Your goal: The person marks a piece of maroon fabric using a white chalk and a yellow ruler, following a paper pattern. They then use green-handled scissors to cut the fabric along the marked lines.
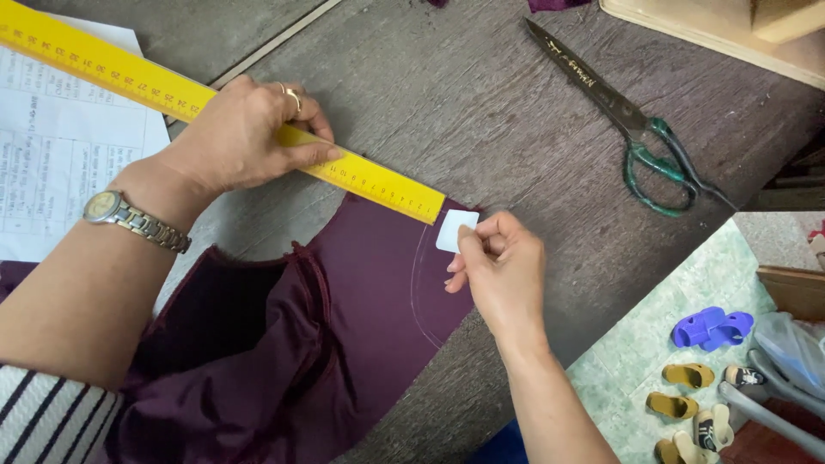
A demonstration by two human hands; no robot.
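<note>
My left hand (pixel 245 133) presses flat on a long yellow ruler (pixel 378 182) that runs diagonally from the upper left down to the edge of a dark purple piece of fabric (pixel 361 301). A watch and a ring are on that hand and wrist. My right hand (pixel 498 271) pinches a small white square of tailor's chalk (pixel 453 230) at the ruler's lower end, on the fabric's upper right corner. A faint curved chalk line (pixel 415 288) runs down the fabric below the chalk.
Large scissors with green handles (pixel 636 129) lie on the dark wooden table (pixel 481 94) at the upper right. A printed paper sheet (pixel 51 137) lies at the left under the ruler. Sandals and slippers (pixel 700 378) sit on the tiled floor at the lower right.
</note>
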